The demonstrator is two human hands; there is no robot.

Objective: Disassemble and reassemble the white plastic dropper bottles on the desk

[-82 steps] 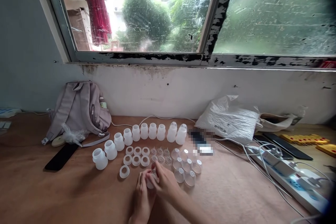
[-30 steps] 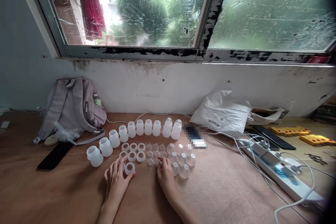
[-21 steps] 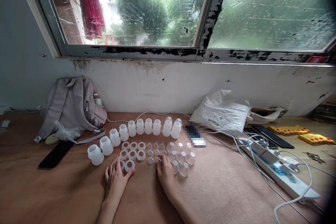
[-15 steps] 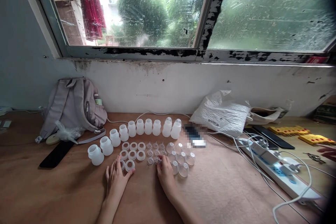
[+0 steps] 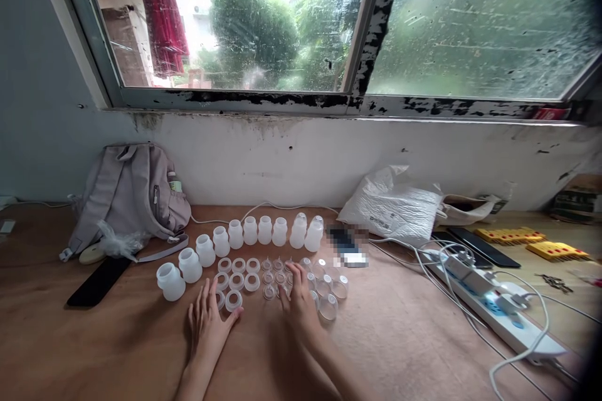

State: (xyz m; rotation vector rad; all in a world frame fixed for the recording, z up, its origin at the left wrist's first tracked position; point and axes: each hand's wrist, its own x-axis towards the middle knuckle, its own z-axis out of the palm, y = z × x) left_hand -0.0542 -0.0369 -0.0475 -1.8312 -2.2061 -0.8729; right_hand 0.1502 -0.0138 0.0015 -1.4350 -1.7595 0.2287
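My left hand (image 5: 209, 318) rests on the table with thumb and fingers spread around the nearest white collar rings (image 5: 233, 301); it is open and grips nothing that I can see. My right hand (image 5: 301, 304) hovers over the right side of the small clear bottle nipples (image 5: 268, 291), its fingers apart, and partly hides some of them. Just right of it are several clear dome caps (image 5: 328, 307). Behind the parts, white baby bottles (image 5: 205, 250) stand upright in a curved row. The two at its right end are capped bottles (image 5: 313, 235).
A grey backpack (image 5: 132, 194) and black phone (image 5: 100, 282) lie at left. At right are a silver plastic bag (image 5: 395, 207), a white power strip (image 5: 498, 307) with loose cables, dark phones (image 5: 484, 245) and yellow blocks (image 5: 559, 250). A window is above.
My right hand has lifted and shifted slightly right, its fingers opening out over the nipples. My left hand stays put. Another person's hand at the far right has mostly gone from view.
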